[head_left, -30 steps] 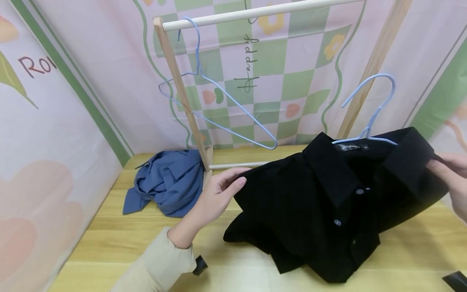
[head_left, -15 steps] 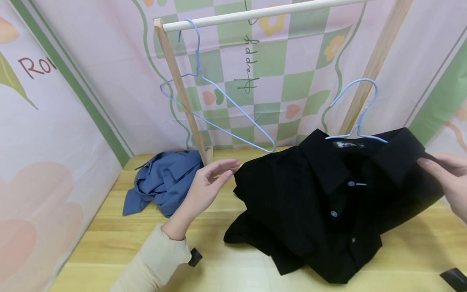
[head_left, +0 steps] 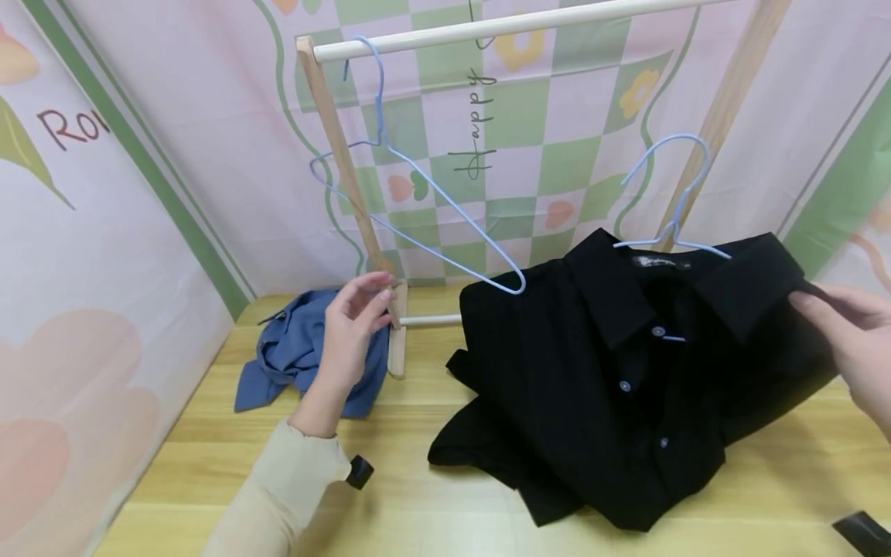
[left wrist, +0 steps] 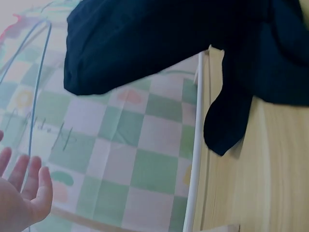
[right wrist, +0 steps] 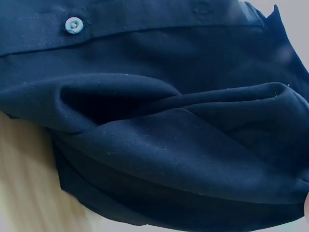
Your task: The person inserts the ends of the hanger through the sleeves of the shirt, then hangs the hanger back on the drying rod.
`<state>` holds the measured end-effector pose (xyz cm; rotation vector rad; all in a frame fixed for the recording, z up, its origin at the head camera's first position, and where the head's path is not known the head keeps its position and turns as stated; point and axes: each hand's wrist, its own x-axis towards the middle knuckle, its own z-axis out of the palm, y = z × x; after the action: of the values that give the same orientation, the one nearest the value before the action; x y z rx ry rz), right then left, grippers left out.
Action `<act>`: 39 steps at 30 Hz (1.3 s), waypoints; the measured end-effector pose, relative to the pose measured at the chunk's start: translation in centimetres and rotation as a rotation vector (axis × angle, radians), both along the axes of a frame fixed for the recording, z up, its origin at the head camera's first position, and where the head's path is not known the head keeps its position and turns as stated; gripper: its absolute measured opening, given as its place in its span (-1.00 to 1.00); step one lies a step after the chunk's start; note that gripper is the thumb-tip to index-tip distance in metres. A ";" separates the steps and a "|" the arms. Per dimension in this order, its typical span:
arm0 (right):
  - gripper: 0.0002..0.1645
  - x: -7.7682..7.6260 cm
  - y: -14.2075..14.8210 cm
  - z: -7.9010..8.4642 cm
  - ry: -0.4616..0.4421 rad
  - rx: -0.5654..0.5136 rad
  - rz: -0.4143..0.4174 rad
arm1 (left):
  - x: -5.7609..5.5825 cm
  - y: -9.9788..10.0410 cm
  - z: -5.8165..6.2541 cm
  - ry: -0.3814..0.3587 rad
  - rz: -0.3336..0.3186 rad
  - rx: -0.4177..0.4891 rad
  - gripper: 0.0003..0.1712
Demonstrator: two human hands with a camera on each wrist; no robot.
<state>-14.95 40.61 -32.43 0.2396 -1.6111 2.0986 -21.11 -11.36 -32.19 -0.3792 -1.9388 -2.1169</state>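
My right hand (head_left: 849, 333) pinches a black button-up shirt (head_left: 550, 363) at its shoulder, just beside the collar, thumb on top. A light blue wire hanger (head_left: 674, 224) sits inside the shirt; its hook stands up out of the neck and the arms are mostly hidden by cloth. The shirt's lower part bunches on the table. With nothing in it, my left hand (head_left: 355, 329) hovers left of the shirt, fingers relaxed, in front of the rack's left post. In the right wrist view, folds of the shirt (right wrist: 159, 159) and a pale button fill most of the picture.
A wooden rack (head_left: 334, 147) with a white top rail (head_left: 529, 25) stands behind. From the rail's left end hangs a bare blue hanger (head_left: 455, 205), its lower corner overlapping the shirt's shoulder. A crumpled blue garment (head_left: 285, 356) lies by the rack's left foot on the wooden table (head_left: 188, 480).
My left hand has let go of the shirt's shoulder and moved left towards the rack post. My right hand has carried the shirt and its hanger slightly left and up.
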 end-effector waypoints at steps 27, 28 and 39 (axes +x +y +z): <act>-0.72 -0.6 -3.8 3.6 -0.074 0.130 -0.171 | -6.9 -0.4 -0.9 -0.014 0.247 0.003 -0.39; -0.73 -0.6 -3.8 3.8 -0.075 0.127 -0.175 | -7.1 -0.3 -0.8 -0.027 0.235 0.001 -0.39; -0.77 -1.6 -4.2 5.0 -0.021 0.050 -0.148 | -8.0 0.6 -0.7 -0.081 0.224 0.012 -0.43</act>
<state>-16.53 36.45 -27.40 0.1118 -1.6426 1.9578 -29.13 -10.80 -32.90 -0.0698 -1.9111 -2.0267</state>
